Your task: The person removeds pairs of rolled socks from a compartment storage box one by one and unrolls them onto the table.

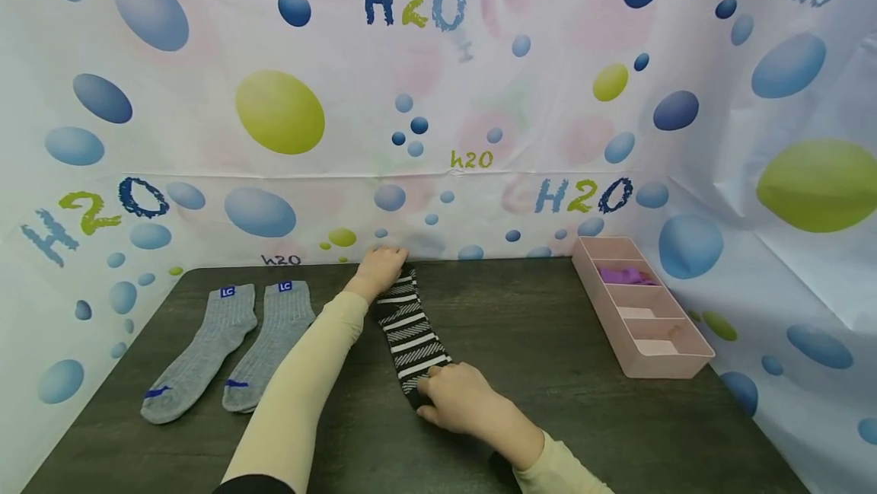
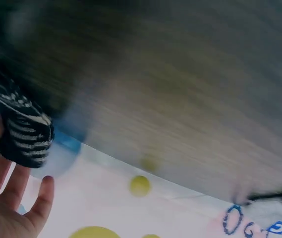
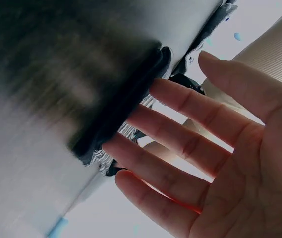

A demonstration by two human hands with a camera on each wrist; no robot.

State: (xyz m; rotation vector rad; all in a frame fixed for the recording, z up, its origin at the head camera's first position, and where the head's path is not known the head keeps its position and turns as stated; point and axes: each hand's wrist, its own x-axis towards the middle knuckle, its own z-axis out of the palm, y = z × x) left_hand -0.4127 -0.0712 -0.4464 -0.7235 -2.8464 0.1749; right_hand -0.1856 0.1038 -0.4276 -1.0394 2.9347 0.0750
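Note:
A black sock with white stripes lies lengthwise in the middle of the dark table. At its far end, my left hand pinches the sock; in the left wrist view the striped end stands up between thumb and fingers. My right hand is at the near end. Seen from the right wrist, its fingers are fairly straight, their tips touching the dark sock end. Two grey socks with blue LC labels lie side by side to the left, the nearer one partly behind my left sleeve.
A pink divided box stands at the table's right edge, with a purple item in one compartment. Behind the dark table hangs a white curtain printed with blue and green spots.

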